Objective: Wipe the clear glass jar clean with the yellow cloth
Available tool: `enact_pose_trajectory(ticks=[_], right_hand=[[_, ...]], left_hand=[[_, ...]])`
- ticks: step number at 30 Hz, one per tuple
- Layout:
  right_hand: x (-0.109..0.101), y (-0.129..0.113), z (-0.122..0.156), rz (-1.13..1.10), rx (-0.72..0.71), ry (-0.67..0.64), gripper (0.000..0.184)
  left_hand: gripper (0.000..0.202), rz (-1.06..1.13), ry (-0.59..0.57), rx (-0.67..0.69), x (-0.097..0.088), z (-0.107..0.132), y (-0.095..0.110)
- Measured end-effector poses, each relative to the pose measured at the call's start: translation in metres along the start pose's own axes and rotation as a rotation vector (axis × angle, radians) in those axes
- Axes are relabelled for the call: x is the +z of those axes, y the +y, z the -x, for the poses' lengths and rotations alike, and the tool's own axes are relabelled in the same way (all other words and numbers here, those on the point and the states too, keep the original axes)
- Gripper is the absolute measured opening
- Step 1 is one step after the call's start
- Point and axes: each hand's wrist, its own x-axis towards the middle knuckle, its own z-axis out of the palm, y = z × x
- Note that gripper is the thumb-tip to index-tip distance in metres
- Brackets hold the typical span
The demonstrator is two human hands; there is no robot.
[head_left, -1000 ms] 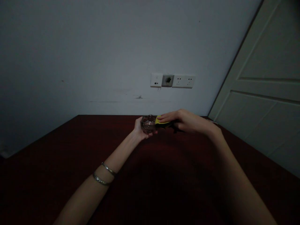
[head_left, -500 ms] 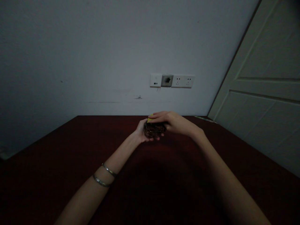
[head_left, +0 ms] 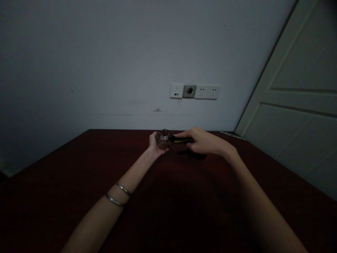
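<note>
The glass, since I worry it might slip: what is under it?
The left hand cups the glass from below, with some fingers showing past its near edge. Whatever else lies directly beneath is covered and can't be made out.

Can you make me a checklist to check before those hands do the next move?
1. Left hand supports the glass container: ok, it is cupped around its side and underneath.
2. Right hand has the yellow-and-black pad: ok, held between thumb and fingers.
3. Pad touches the glass container: cannot tell; its end overlaps the edge in view, but a small gap could be hidden.
4. Glass container is clean: cannot tell, too small and dark.
5. Bangles are away from the glass container: ok, they sit up the left forearm.
6. Bright light: not ok, everything looks dim.
</note>
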Motion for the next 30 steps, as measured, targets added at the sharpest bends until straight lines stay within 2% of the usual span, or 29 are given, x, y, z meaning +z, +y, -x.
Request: enact_pose_trajectory(ticks=[2, 5, 7, 9, 11, 15, 20, 24, 28, 30], right_hand=[[0.001, 0.007, 0.001, -0.075, 0.025, -0.042, 0.061], [0.009, 0.03, -0.003, -0.143, 0.055, -0.027, 0.054], [0.02, 0.05, -0.009, -0.139, 0.15, 0.007, 0.049], [0.037, 0.067, -0.017, -0.243, 0.227, -0.054, 0.049], [0.055, 0.077, -0.025, -0.433, 0.195, -0.16, 0.052], [0.086, 0.076, -0.039, -0.632, 0.164, -0.278, 0.058], [0.105, 0.064, -0.049, -0.553, 0.125, -0.386, 0.055], [0.097, 0.064, -0.047, -0.457, 0.077, -0.302, 0.056], [0.065, 0.07, -0.036, -0.405, 0.089, -0.068, 0.047], [0.05, 0.071, -0.031, -0.498, 0.065, 0.041, 0.051]], left_hand=[[0.041, -0.024, 0.028, 0.038, -0.002, 0.003, 0.007], [0.045, -0.098, 0.035, 0.05, -0.001, 0.012, 0.019], [0.045, -0.166, 0.031, 0.069, 0.002, 0.018, 0.026], [0.045, -0.214, 0.027, 0.085, 0.005, 0.022, 0.029], [0.045, -0.235, 0.015, 0.094, 0.008, 0.024, 0.03], [0.046, -0.25, -0.038, 0.077, 0.011, 0.023, 0.026], [0.047, -0.253, -0.07, 0.024, 0.013, 0.02, 0.019], [0.049, -0.25, -0.065, -0.002, 0.015, 0.021, 0.015], [0.049, -0.275, 0.0, 0.009, 0.019, 0.023, 0.014], [0.048, -0.29, 0.014, 0.028, 0.02, 0.024, 0.014]])
